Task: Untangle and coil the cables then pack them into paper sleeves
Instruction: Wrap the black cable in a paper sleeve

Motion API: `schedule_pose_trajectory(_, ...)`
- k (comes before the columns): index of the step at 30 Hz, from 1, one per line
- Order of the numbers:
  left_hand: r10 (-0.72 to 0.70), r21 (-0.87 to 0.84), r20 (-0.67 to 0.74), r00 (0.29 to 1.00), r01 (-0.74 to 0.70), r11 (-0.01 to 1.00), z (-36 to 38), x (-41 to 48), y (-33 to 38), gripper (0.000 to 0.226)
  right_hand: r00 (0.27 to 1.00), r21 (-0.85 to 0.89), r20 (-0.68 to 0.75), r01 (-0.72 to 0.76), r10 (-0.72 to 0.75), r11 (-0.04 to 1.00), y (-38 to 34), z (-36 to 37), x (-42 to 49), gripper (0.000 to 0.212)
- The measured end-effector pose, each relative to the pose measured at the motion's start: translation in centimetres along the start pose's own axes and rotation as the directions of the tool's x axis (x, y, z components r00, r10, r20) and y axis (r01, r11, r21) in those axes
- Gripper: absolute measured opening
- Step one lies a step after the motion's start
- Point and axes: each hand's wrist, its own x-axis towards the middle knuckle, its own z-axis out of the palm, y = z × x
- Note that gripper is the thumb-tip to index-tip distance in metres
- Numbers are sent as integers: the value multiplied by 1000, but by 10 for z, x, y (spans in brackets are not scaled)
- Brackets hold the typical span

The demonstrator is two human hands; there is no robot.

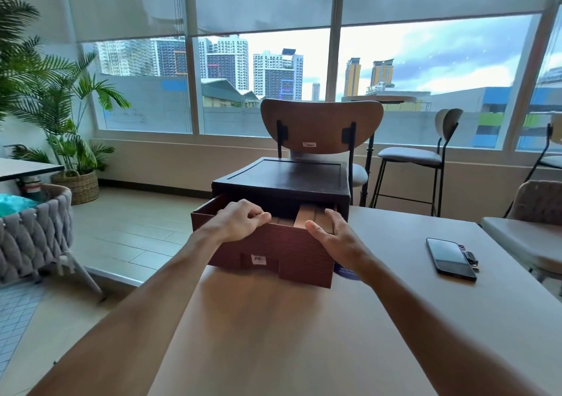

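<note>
A dark wooden box (282, 179) stands at the far end of the table, and its reddish-brown drawer (292, 258) is pulled out toward me. Brown paper sleeves (305, 217) stand upright inside the drawer. My left hand (240, 220) has its fingers curled over the drawer's front top edge. My right hand (331, 237) grips the same edge near the right corner, thumb on the front and fingers reaching inside beside the sleeves. No cable is visible.
A black phone (450, 258) with keys (471, 258) beside it lies on the table (273, 335) to the right. A wooden chair (319, 125) stands behind the box. A woven grey chair (33, 231) is at left, and stools stand by the window.
</note>
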Motion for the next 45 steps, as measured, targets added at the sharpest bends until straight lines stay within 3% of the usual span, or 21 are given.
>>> schedule_pose_trajectory(4,34,147,67,997,-44,988,1,-6,-7,74,999,121,-11,36,-34,992,-5,-2,-1,90)
schedule_pose_trajectory(7,88,203,26,996,-91,975,4,-6,-11,87,995,133,-77,80,-70,988,-11,-5,7,83)
schedule_pose_trajectory(11,91,252,4,996,-89,964,8,2,-15,89,990,-37,-138,28,-33,999,-12,-12,31,68)
schedule_pose_trajectory(20,81,315,5,997,-78,946,18,27,-24,93,993,-412,-91,-101,69,906,-10,-20,74,62)
schedule_pose_trajectory(33,62,357,-42,997,-43,933,39,77,-25,91,967,-475,-170,88,-189,876,7,-23,79,56)
schedule_pose_trajectory(39,72,381,-167,983,-3,925,54,91,-22,82,962,-518,-147,124,-231,846,16,-24,79,70)
schedule_pose_trajectory(45,62,358,-269,961,40,933,65,94,-15,72,941,-556,-176,147,-288,818,21,-22,77,63)
